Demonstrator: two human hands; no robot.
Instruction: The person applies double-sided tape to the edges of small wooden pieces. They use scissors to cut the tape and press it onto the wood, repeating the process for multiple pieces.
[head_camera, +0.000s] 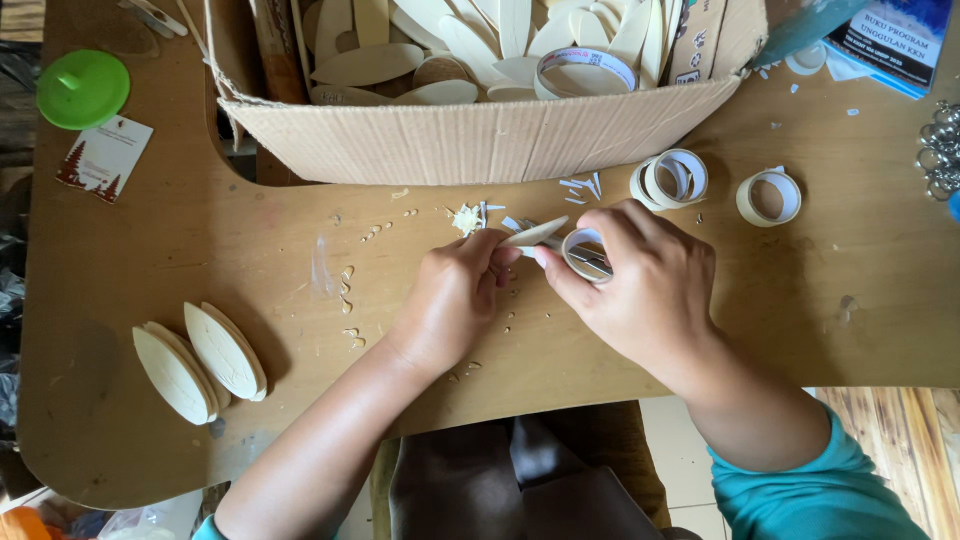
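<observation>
Left hand (455, 295) pinches wooden leaf piece (534, 234); right hand (640, 285) grips tape roll (585, 253), apparently touching piece.

Table (150, 260): light brown wood w/ pale scuffs and cream crumbs. Cardboard box (480, 135): tan, ribbed edge. Leaf-shaped wood pieces in the box (370, 62) and the stack on the table (200, 362): cream, faint line veins. Tape rolls (768, 196): off-white w/ tan cores; the roll in the box (585, 72) has a red stripe inside. Lid (82, 88): bright green. Card (103, 157): white w/ dark red shapes. Booklet (890, 40): blue and white. Sleeve (820, 495): teal. Key rings (940, 150): silver.
</observation>
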